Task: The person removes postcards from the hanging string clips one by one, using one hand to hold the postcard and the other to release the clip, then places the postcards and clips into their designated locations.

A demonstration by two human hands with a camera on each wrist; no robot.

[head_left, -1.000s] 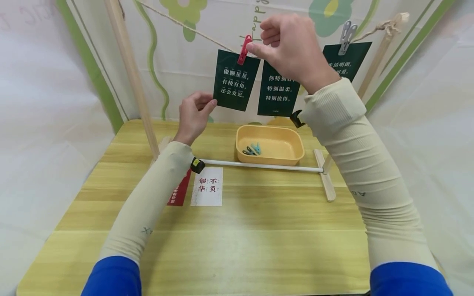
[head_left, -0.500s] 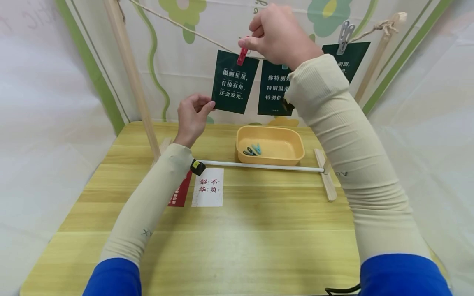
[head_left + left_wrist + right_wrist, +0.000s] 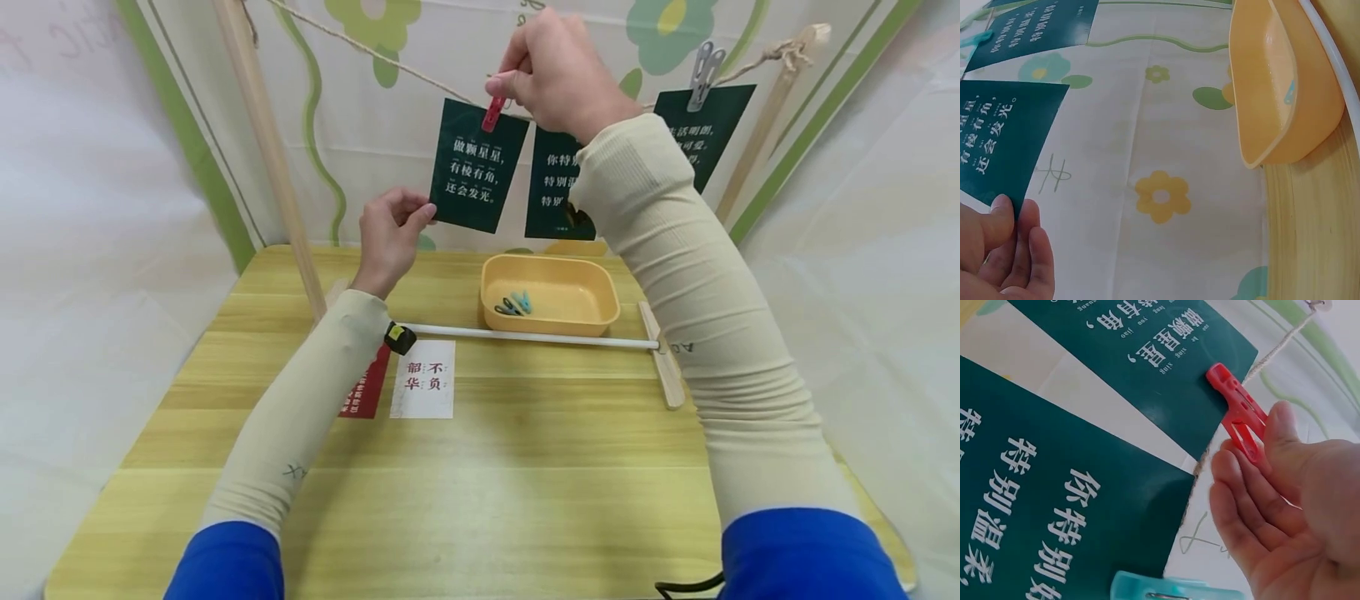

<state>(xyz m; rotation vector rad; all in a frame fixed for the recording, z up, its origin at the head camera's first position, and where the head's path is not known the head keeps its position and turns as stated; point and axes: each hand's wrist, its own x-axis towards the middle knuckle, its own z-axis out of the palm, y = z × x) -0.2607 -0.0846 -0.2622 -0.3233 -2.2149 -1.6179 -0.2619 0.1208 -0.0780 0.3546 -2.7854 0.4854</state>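
A dark green card (image 3: 478, 171) with white writing hangs at the rope (image 3: 367, 50), tilted a little. My left hand (image 3: 392, 237) pinches its lower left corner between thumb and fingers. On the card's top edge sits a red clothespin (image 3: 1241, 412), and my right hand (image 3: 558, 75) holds its upper end between thumb and fingers. To the right hangs a second green card (image 3: 553, 196), partly behind my right forearm; a teal clothespin (image 3: 1166, 587) shows at its edge in the right wrist view. A third green card (image 3: 708, 133) hangs from a grey clothespin (image 3: 703, 79).
A yellow bin (image 3: 573, 292) with several small clothespins (image 3: 513, 304) stands on the wooden table (image 3: 525, 492). A white bar (image 3: 525, 336) runs before it between the wooden posts (image 3: 266, 150). A white card (image 3: 423, 379) and a red card (image 3: 367, 387), partly under my left sleeve, lie nearby.
My right hand has shifted slightly left and up at the red clothespin, and its forearm has swung left across the second card. My left hand stays at the card's corner.
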